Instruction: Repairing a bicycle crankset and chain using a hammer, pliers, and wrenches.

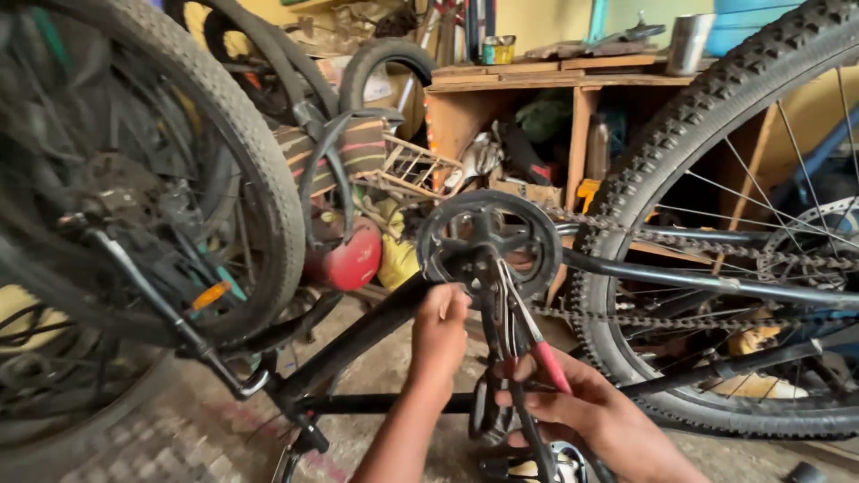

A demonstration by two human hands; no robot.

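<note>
left hand (440, 324): fist closed, raised | right hand (586, 413): fingers curled, gripping

Right hand (573, 407) holds pliers (528, 335) (red-handled) at crank (488, 241).

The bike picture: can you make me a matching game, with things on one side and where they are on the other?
Things:
1. pliers with red handles
2. chainring
3. knobby rear tyre
4. red helmet

Places:
A. far right of the picture
B. in the right hand
C. just above the left hand
D. on the floor behind the frame

Pairs: 1-B, 2-C, 3-A, 4-D
</note>
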